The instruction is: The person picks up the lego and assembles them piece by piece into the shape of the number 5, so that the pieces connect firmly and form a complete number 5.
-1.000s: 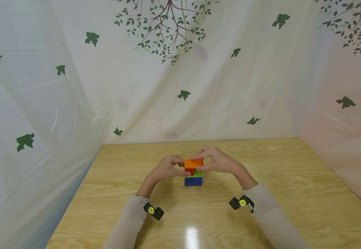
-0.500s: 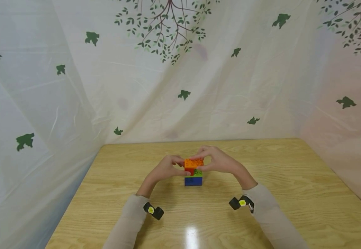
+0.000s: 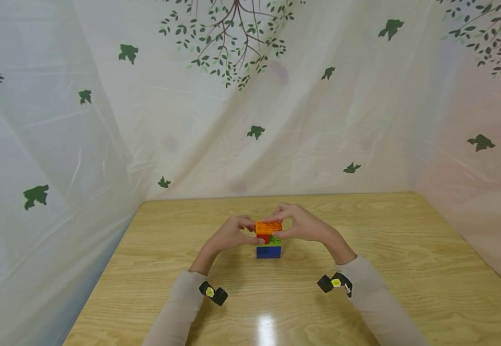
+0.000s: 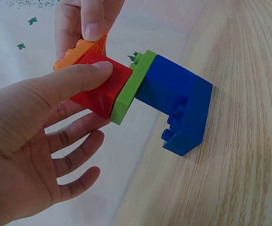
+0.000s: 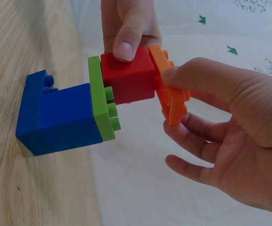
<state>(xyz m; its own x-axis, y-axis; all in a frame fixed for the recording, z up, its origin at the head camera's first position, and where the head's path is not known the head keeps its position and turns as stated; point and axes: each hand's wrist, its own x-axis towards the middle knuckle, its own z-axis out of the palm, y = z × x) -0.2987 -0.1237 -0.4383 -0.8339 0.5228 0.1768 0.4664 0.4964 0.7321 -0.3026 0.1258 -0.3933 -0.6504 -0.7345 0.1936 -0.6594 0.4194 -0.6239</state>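
Observation:
A tower of toy building bricks stands on the wooden table. At its foot lies a flat blue brick [image 5: 29, 113], and a taller blue brick [image 5: 70, 117] sits on one end of it. Over that comes a thin green brick [image 5: 98, 101], some of its studs bare. My left hand [image 3: 229, 235] pinches the red brick [image 4: 105, 84] on top of the green one, thumb on the near face. My right hand [image 3: 303, 223] holds the orange brick [image 5: 171, 96] at the top between thumb and fingers. The orange brick lies over the red one and overhangs toward the right hand.
The wooden table [image 3: 168, 288] stretches around the tower on all sides. Behind and beside it hangs a pale curtain [image 3: 207, 144] printed with leaves and branches. Each sleeved wrist carries a small black camera [image 3: 220, 296].

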